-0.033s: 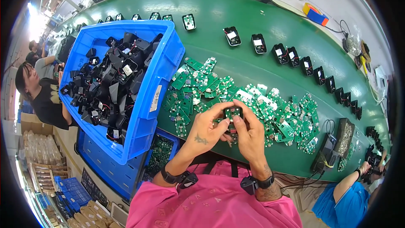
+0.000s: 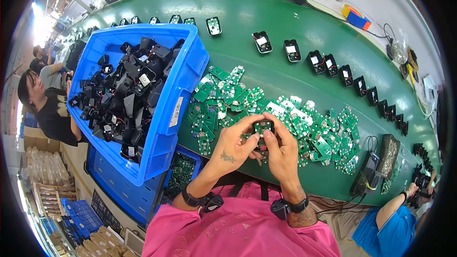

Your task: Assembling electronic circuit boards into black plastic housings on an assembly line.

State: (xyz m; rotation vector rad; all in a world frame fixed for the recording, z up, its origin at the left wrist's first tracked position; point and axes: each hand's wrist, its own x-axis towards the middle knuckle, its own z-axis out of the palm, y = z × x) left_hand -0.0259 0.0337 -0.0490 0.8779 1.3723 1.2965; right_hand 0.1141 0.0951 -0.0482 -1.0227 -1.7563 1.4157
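Hands at work, as relayed to my remote station by the head camera. The fingers of the left hand point(image 2: 232, 146) and the right hand point(image 2: 284, 151) are closed around the sides of one black housing point(image 2: 273, 126), both thumbs laid over its open face. Inside its rim I see a green circuit board point(image 2: 261, 127); the thumbs cover part of it, and I cannot tell how deep it sits. The housing is held above the near edge of the green counter point(image 2: 304, 28), in front of the wearer's chest. Its open face is turned up toward my camera; its long axis runs away from the wearer, the far end rounded at the corners.

Just beyond the hands I note a broad heap of loose circuit boards point(image 2: 323, 147), lying at mixed angles. To the left, a tilted blue bin point(image 2: 195, 62) is filled with jumbled black cases point(image 2: 128, 104), some showing red wires. Below it stand lower blue crates point(image 2: 126, 185), one holding more green boards. Farther out, a curved row of open housings point(image 2: 292, 50) lines the counter, several with white rectangles inside. At right, a narrow oblong box point(image 2: 389, 154) holds small greyish contents too fine for me to identify.
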